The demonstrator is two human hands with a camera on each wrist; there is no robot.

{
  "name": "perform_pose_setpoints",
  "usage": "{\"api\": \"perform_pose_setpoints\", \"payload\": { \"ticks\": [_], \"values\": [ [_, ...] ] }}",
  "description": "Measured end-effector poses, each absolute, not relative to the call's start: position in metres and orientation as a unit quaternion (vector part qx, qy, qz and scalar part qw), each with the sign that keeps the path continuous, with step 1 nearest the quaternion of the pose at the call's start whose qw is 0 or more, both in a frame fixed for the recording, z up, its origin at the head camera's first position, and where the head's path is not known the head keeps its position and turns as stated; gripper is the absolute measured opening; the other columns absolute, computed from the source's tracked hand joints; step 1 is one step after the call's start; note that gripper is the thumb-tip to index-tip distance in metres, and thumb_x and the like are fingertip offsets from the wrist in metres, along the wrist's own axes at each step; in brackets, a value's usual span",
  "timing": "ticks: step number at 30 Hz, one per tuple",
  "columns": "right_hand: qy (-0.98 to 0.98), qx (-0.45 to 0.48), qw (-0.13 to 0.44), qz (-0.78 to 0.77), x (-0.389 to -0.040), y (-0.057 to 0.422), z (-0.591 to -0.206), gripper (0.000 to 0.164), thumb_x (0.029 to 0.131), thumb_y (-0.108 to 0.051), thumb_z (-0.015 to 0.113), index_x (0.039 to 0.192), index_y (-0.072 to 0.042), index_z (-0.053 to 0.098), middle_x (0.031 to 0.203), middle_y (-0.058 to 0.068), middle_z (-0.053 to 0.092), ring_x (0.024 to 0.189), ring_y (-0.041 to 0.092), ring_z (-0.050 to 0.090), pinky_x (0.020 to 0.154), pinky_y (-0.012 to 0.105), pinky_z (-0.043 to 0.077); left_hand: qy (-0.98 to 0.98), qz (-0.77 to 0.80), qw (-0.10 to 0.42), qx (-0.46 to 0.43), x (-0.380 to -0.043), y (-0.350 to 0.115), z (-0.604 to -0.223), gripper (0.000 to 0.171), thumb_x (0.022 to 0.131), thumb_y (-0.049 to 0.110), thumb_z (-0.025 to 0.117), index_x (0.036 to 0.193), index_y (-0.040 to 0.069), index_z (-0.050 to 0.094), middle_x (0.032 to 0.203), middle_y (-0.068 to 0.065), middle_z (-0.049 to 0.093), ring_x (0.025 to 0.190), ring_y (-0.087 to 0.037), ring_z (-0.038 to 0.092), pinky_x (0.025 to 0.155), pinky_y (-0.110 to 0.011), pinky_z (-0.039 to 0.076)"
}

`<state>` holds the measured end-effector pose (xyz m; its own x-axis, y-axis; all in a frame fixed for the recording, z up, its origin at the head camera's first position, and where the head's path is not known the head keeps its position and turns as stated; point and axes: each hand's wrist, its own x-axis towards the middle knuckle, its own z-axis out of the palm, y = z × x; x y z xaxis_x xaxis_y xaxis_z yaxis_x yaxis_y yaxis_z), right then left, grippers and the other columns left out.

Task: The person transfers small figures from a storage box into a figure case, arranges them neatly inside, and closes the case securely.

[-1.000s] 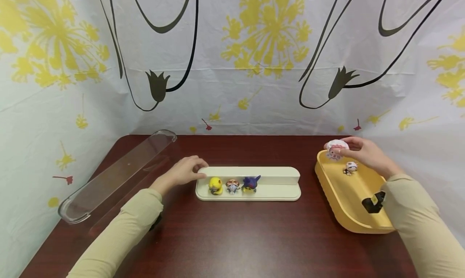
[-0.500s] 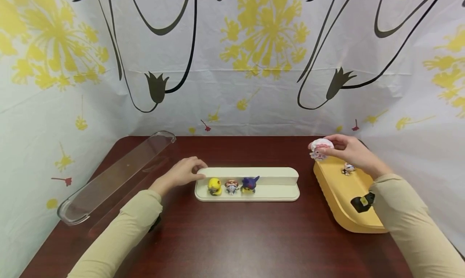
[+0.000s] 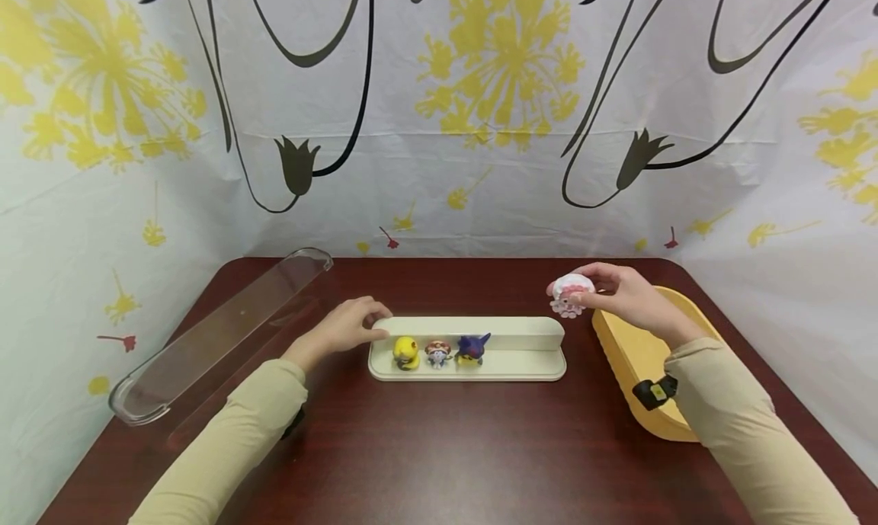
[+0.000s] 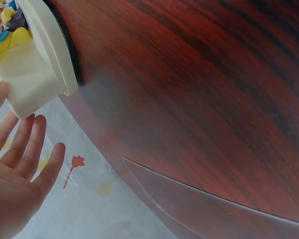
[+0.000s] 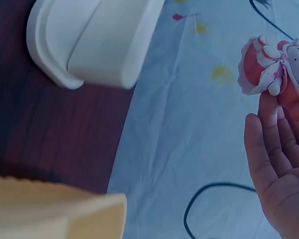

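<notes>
My right hand [image 3: 627, 300] pinches a small figurine [image 3: 571, 295] with a frilly white-and-pink top, held in the air between the yellow tray and the cream display stand. The right wrist view shows this figurine's pink-and-white dress [image 5: 263, 67] at the fingertips. At the stand's left end, my left hand [image 3: 343, 327] holds the raised back step between thumb and fingers. The two-level display stand [image 3: 524, 361] carries three figurines on its lower level: a yellow one [image 3: 406, 353], a brown-capped one [image 3: 437, 353] and a purple-and-yellow one [image 3: 471, 349]. Its right part is bare.
The yellow tray [image 3: 620, 350] stands at the right, partly hidden under my right forearm. A long clear plastic cover [image 3: 233, 327] lies slantwise at the left. Behind the dark red table [image 3: 446, 449] hangs a white cloth [image 3: 384, 205] with flower prints.
My right hand has carried the white-and-pink figurine leftward from above the yellow tray toward the stand. The left hand and the stand have stayed in place.
</notes>
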<state>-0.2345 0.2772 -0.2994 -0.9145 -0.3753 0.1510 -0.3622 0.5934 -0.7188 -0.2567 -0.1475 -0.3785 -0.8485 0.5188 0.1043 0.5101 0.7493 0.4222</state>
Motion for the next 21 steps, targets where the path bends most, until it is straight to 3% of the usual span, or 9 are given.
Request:
{"api": "perform_pose_setpoints", "payload": {
  "ticks": [21],
  "values": [
    [0.875,-0.245,0.060,-0.413,-0.228,0.233,-0.347,0.037,0.079,-0.024,0.067,0.109,-0.007,0.056,0.095,0.004,0.059,0.083,0.020,0.053,0.068,0.028,0.045,0.934,0.224,0.008,0.277,-0.258,-0.149,-0.381,0.031,0.078,0.026,0.068,0.102,0.007,0.062,0.085,-0.002,0.054,0.078,-0.015,0.051,0.068,-0.029,0.041]
  ]
}}
